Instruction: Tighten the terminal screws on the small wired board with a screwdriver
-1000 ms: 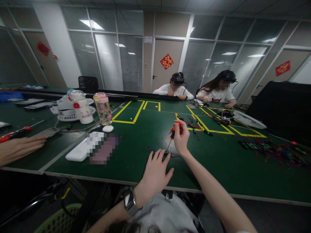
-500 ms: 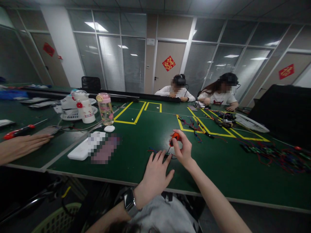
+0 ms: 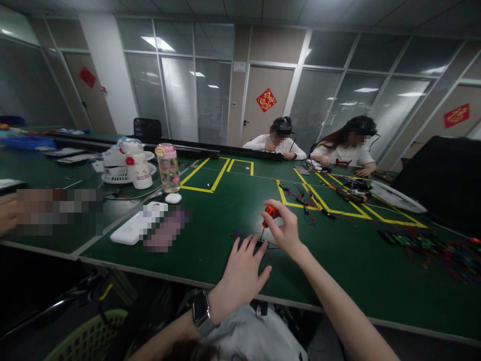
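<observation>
With a thumb-and-finger grip, my right hand holds a red and black screwdriver. Its shaft points down at a small dark piece with thin wires lying on the green table. My left hand rests palm down beside it, fingers spread, with the fingertips touching or nearly touching the piece. Those fingers partly cover the small piece, and I cannot make out its details. Red and blue wire ends poke out past the left fingertips.
On the left are a white box-shaped device, an earbud case, a pink-lidded bottle and a white flask. Wired bundles lie right. Yellow tape marks the green table. Two people sit opposite; another person's hand is far left.
The whole view has shifted slightly, so most things sit a little further right. The screwdriver stands somewhat more upright in my right hand. My left hand keeps its place by the piece.
</observation>
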A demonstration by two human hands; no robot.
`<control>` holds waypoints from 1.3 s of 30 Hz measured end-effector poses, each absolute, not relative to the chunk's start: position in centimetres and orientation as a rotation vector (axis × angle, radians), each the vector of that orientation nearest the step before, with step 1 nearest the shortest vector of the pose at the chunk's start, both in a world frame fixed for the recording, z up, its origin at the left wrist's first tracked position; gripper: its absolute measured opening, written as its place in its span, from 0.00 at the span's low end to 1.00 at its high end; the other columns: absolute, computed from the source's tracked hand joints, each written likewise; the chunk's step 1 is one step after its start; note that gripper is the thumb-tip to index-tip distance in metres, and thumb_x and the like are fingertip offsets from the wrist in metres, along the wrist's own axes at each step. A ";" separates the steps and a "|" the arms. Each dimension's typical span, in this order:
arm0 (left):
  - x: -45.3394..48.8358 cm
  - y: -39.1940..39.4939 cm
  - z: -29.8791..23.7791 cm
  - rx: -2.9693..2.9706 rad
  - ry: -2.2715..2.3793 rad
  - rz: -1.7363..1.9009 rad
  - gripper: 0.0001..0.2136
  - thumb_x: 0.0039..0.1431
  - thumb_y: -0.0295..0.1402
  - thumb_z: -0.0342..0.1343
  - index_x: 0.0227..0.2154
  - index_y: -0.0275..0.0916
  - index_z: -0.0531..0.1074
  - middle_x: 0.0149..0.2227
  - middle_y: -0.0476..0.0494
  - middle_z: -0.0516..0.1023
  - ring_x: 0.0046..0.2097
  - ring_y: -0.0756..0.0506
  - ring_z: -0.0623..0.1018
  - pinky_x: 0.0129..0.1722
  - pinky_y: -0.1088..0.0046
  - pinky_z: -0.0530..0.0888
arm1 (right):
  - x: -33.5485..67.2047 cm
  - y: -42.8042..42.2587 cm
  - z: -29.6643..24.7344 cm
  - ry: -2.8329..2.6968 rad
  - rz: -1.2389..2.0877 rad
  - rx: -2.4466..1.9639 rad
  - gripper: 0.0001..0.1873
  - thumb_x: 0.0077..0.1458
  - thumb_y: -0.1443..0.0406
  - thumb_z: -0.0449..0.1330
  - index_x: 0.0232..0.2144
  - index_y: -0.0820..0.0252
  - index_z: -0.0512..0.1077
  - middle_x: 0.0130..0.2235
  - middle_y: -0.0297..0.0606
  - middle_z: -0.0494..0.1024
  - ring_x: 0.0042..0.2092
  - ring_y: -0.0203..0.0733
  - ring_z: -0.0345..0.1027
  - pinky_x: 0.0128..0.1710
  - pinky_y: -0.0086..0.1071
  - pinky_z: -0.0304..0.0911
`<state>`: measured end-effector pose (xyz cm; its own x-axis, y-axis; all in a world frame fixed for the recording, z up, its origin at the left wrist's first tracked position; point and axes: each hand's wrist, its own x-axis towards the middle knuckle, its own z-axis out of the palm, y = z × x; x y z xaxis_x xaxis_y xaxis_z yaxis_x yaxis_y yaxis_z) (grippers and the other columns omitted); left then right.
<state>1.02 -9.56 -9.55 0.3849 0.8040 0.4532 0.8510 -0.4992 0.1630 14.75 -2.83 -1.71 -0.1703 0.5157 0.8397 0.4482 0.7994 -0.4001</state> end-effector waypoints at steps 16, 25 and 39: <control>1.0 -9.7 -9.5 -2.559 -1.511 -0.752 0.23 0.65 0.46 0.47 0.60 0.44 0.61 0.62 0.38 0.63 0.62 0.37 0.63 0.60 0.47 0.60 | 15.3 -1.0 -1.8 -1.717 0.889 -0.527 0.16 0.64 0.58 0.52 0.52 0.53 0.63 0.39 0.38 0.75 0.33 0.37 0.73 0.36 0.36 0.72; 1.1 -9.6 -9.8 -2.536 -1.514 -0.751 0.24 0.64 0.46 0.47 0.60 0.44 0.61 0.61 0.38 0.63 0.61 0.36 0.63 0.60 0.47 0.61 | 14.8 -1.3 -1.7 -1.468 0.663 -0.566 0.07 0.53 0.60 0.64 0.32 0.57 0.72 0.35 0.34 0.70 0.36 0.38 0.69 0.38 0.34 0.69; 1.0 -9.6 -9.7 -2.543 -1.497 -0.753 0.24 0.64 0.46 0.47 0.60 0.44 0.61 0.61 0.37 0.64 0.62 0.36 0.63 0.60 0.47 0.60 | 14.2 -2.1 -2.0 -1.512 0.967 -0.492 0.11 0.61 0.56 0.55 0.41 0.56 0.70 0.34 0.38 0.74 0.32 0.38 0.70 0.27 0.30 0.66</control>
<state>1.04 -9.58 -9.68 0.3956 0.7954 0.4591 0.8430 -0.5129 0.1622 14.23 -2.13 -2.03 -0.1964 0.7742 0.6017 -0.2218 0.5627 -0.7964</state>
